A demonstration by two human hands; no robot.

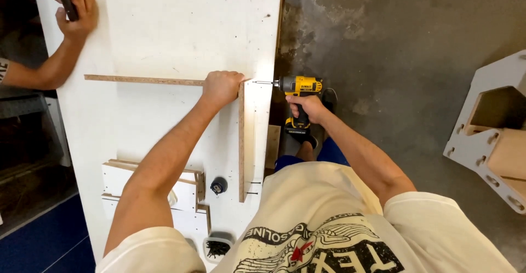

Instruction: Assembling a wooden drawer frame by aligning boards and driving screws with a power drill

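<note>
Head view: left hand [221, 88] grip clamped over corner where two chipboard panels [241, 141] meet on white bench [164, 26]. Right hand [307, 107] grip wrapped round yellow drill [298, 86], bit on screw [262, 83] at panel edge. Another person's hands [74, 7] at bench's far corner holding dark object.

White matt board [164, 26], raw chipboard edges; glossy plastic drill [300, 86].
</note>
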